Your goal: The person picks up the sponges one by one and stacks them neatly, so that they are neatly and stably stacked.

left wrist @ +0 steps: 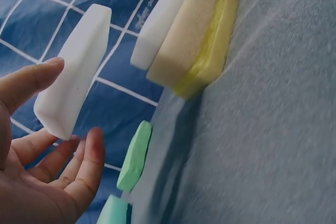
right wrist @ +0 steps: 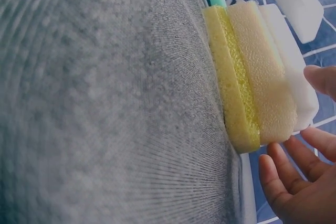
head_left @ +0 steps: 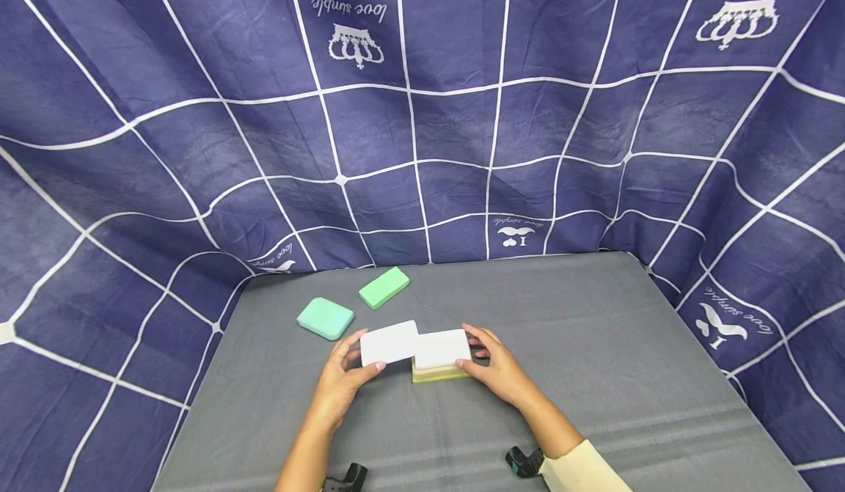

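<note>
My left hand (head_left: 339,383) pinches a white sponge block (head_left: 388,343) between thumb and fingers, held up off the table. In the left wrist view this block is tilted, apart from the stack. To its right stands a stack of sponges: a yellow sponge (right wrist: 228,77) at the bottom, a beige sponge (right wrist: 265,77) in the middle and a second white sponge block (head_left: 442,348) on top. My right hand (head_left: 500,369) grips the right end of that top block, thumb on the near side and fingers round the far side.
A teal sponge (head_left: 326,319) and a green sponge block (head_left: 384,287) lie on the grey table cover (head_left: 581,375), beyond the left hand. A blue curtain with white lines (head_left: 455,125) rises behind the table and along both sides.
</note>
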Action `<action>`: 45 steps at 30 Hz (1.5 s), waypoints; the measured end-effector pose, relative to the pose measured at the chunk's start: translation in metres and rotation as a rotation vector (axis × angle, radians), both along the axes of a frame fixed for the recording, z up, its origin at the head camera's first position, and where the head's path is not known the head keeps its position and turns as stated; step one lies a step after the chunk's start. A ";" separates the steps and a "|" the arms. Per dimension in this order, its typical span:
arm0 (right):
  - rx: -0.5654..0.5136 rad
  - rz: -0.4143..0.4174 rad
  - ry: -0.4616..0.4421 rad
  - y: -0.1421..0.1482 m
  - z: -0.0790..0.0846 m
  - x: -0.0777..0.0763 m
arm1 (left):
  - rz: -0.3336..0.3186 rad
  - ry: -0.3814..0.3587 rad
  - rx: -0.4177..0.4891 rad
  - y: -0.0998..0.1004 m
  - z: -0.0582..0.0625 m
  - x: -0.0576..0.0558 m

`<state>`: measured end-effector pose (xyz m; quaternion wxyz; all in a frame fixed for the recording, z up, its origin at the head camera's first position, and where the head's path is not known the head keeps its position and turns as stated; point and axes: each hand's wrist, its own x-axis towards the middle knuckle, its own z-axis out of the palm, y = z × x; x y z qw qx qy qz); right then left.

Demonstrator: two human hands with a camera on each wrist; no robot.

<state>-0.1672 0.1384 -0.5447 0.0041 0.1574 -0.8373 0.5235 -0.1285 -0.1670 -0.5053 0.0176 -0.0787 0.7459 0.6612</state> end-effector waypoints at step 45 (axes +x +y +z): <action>0.002 -0.018 -0.014 -0.002 -0.001 0.003 | -0.062 0.198 -0.160 0.070 -0.025 -0.017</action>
